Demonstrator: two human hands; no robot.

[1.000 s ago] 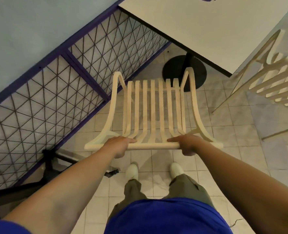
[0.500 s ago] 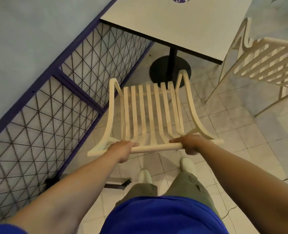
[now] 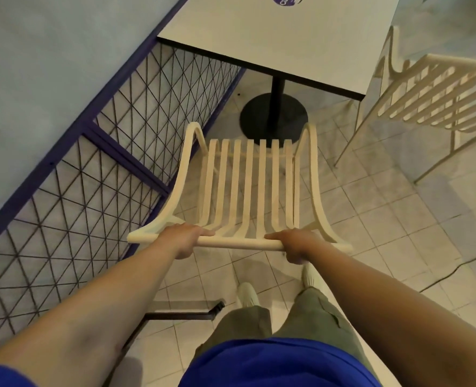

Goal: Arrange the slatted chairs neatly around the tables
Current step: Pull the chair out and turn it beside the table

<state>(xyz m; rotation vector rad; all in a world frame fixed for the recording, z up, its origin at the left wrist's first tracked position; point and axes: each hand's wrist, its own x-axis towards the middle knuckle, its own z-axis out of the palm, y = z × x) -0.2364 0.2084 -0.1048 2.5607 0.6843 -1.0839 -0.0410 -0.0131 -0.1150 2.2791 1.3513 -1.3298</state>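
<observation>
A cream slatted chair (image 3: 248, 185) stands in front of me, its seat facing the white square table (image 3: 287, 37). My left hand (image 3: 185, 240) grips the top rail of the backrest on the left. My right hand (image 3: 296, 244) grips the same rail on the right. The chair's front edge is near the table's black round base (image 3: 273, 115). A second cream slatted chair (image 3: 437, 93) stands at the table's right side, partly cut off by the frame edge.
A purple-framed wire mesh fence (image 3: 105, 169) runs along the left, close to the chair's left arm. A black metal foot (image 3: 186, 314) lies on the tiled floor by my feet. A cable (image 3: 454, 269) crosses the tiles at right.
I have stepped forward with the chair, and it has moved closer to the table. Both hands keep their grip on the top rail.
</observation>
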